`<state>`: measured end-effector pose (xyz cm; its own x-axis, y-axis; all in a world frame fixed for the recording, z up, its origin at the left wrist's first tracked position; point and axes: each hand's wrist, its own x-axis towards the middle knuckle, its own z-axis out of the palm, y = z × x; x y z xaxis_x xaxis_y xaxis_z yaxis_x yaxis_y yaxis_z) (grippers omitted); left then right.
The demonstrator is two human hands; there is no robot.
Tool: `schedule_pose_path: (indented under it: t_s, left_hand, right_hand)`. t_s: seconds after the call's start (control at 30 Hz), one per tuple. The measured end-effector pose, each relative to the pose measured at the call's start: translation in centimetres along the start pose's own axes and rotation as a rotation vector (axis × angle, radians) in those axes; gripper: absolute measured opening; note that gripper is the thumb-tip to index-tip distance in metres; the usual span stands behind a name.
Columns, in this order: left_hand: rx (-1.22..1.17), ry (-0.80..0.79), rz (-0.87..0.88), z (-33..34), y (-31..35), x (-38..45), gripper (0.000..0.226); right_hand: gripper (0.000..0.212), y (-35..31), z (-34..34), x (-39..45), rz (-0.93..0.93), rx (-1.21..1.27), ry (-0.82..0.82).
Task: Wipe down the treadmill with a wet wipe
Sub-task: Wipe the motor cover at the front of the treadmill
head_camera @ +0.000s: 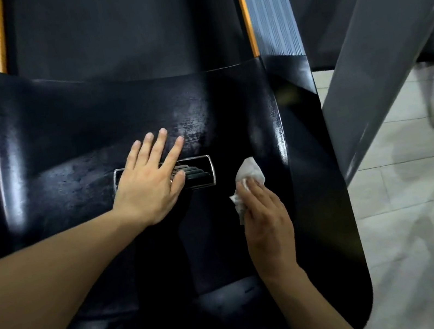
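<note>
Left hand (152, 181) flat, fingers straight and spread, palm resting on glossy black treadmill cover (64, 149), partly over chrome-framed badge (199, 171). Right hand (267, 222) grips crumpled white wipe (249, 173), pressed to cover just right of badge. Belt (124, 27) beyond; tiled floor (408, 218) at right
</note>
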<state>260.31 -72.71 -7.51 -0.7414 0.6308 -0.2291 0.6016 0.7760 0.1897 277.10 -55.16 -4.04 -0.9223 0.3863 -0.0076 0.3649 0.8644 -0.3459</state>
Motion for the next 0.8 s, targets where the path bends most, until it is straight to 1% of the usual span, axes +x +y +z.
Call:
schedule_pose_path:
  t_s: [0.1,0.2,0.27,0.33,0.43,0.6,0.67,0.73,0.77,0.8]
  left_hand:
    - [0.000,-0.012,0.026,-0.6,-0.9,-2.6,0.067]
    - [-0.002,-0.035,0.044,-1.1,-2.8,-5.7,0.066]
    - [0.009,-0.033,0.036,-1.4,-4.3,-7.6,0.064]
    - [0.017,-0.029,0.009,-1.8,-5.9,-9.4,0.064]
    - [0.012,-0.003,-0.062,-2.7,-8.6,-12.1,0.064]
    - [-0.035,0.021,-0.249,-3.6,-14.8,-15.6,0.066]
    - [-0.094,0.014,-0.321,-3.8,-17.3,-17.0,0.068]
    - [-0.161,0.005,-0.374,-3.9,-19.5,-18.2,0.070]
    - [-0.194,-0.001,-0.392,-3.9,-20.5,-18.9,0.072]
    - [-0.228,-0.011,-0.404,-3.8,-21.4,-19.5,0.073]
  right_hand:
    - [0.043,-0.6,-0.8,-1.1,-0.021,-0.026,-0.013]
    - [0.045,-2.2,-0.3,-1.7,-0.037,0.002,-0.013]
    - [0.047,-4.4,0.9,-2.1,-0.106,0.005,-0.014]
    - [0.044,-7.2,2.3,-2.3,-0.185,0.033,-0.024]
    - [0.033,-11.7,4.3,-2.1,-0.283,0.062,-0.044]
    - [0.033,-19.2,7.7,-0.4,-0.398,0.146,-0.118]
    - [0.031,-22.0,8.4,1.3,-0.383,0.204,-0.157]
    - [0.035,-25.0,8.9,3.8,-0.338,0.225,-0.230]
    - [0.038,-26.6,8.9,5.4,-0.343,0.232,-0.239]
    - [0.039,-28.2,8.8,7.1,-0.372,0.248,-0.202]
